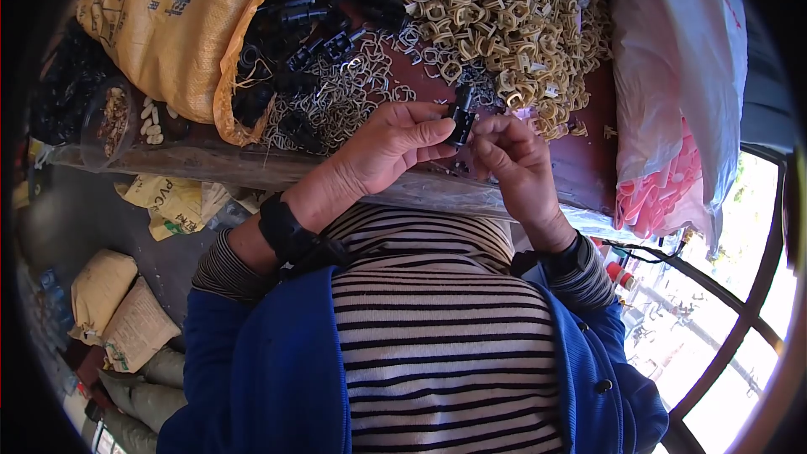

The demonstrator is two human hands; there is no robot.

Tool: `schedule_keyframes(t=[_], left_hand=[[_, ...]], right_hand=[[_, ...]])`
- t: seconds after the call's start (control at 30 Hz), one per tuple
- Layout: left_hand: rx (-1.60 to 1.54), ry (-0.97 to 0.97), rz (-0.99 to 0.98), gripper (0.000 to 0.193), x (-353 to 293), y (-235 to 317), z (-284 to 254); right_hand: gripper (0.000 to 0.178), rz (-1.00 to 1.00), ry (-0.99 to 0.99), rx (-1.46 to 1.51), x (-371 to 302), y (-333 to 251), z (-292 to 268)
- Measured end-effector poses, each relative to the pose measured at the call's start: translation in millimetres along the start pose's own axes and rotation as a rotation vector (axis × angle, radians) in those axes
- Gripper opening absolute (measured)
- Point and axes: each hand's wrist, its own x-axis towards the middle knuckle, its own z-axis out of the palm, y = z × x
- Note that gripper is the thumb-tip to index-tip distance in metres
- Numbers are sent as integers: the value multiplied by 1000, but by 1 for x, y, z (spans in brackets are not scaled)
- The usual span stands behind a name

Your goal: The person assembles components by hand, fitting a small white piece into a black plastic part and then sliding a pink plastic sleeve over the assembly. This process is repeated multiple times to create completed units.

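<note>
Over the table's near edge, my left hand (382,145) pinches a black plastic fitting (461,124) between thumb and fingers, its narrow stem pointing away from me. Close against the fitting's right side is my right hand (523,166), thumb and fingertips pressed together. Whatever those fingertips grip is too small or hidden to make out. Beyond my left hand lies a loose heap of bent silver metal clips (332,101). A large pile of beige plastic clips (496,13) spreads behind my right hand. More black fittings (332,46) lie heaped behind the metal clips.
An orange woven sack (181,50) lies open at the left, beside a clear tub (111,122) and several white pieces (152,124). White plastic bags (668,59) with pink things (660,189) stand right. Plastic film covers the table edge (202,166). Paper sacks (139,328) lie lower left.
</note>
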Motion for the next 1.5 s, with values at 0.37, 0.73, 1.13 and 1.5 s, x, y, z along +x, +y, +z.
schedule_keyframes(t=[0.37,0.73,1.13,1.5], left_hand=[[-121,67,-107,20,0,-2,3],[-50,39,-167,24,0,-3,12],[198,73,-170,23,-1,-5,13],[204,140,-188,26,-2,9,13]], right_hand=[[11,-686,-19,-1053,3,-14,-13],[9,-587,48,-810,2,-17,-1],[12,-361,-64,-813,4,-14,-8],[23,-141,150,-974,-17,-25,-89]])
